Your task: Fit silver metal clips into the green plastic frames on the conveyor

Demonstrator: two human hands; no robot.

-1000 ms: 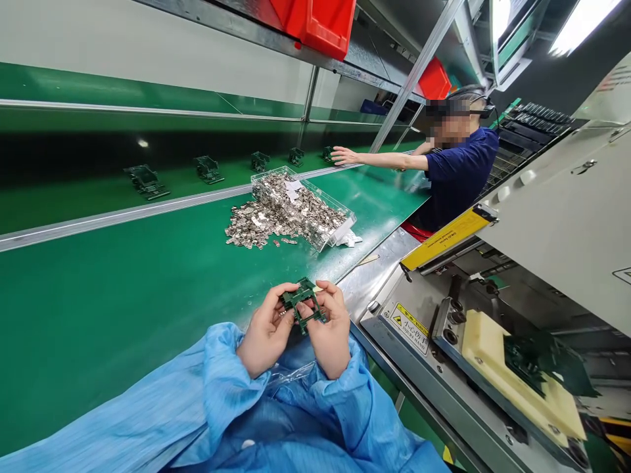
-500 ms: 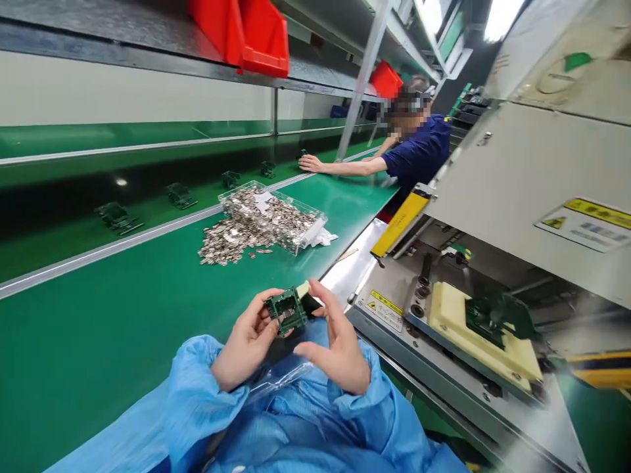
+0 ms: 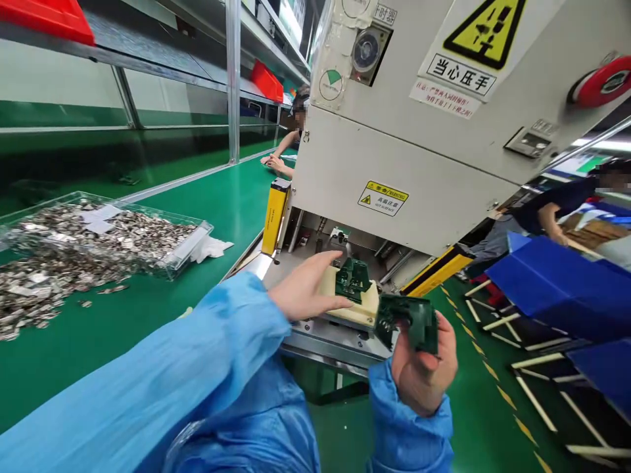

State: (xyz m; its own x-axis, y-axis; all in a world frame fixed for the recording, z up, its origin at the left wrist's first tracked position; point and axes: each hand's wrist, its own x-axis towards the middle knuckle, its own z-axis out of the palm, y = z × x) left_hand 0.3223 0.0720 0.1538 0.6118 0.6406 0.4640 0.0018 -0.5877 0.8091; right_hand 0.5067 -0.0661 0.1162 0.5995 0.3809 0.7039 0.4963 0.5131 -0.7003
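Note:
My right hand [image 3: 424, 368] is closed around a dark green plastic part [image 3: 411, 323], held in front of the press machine. My left hand [image 3: 308, 289] reaches out with fingers stretched toward a second green part [image 3: 352, 277] that sits on the cream fixture block [image 3: 367, 309] of the machine. The fingertips are at the edge of that part. Both arms wear light blue sleeves.
A white press machine [image 3: 394, 131] with warning labels stands over the fixture, with yellow guard posts [image 3: 275, 213] on both sides. A clear tray [image 3: 192, 240] and a heap of small metal pieces [image 3: 59, 263] lie on the green bench. Other people work behind and at the right, by blue bins [image 3: 557, 282].
The view has swung right from the bench to the machine. Both hands held one green part before; now only my right hand holds it and my left has reached to the fixture.

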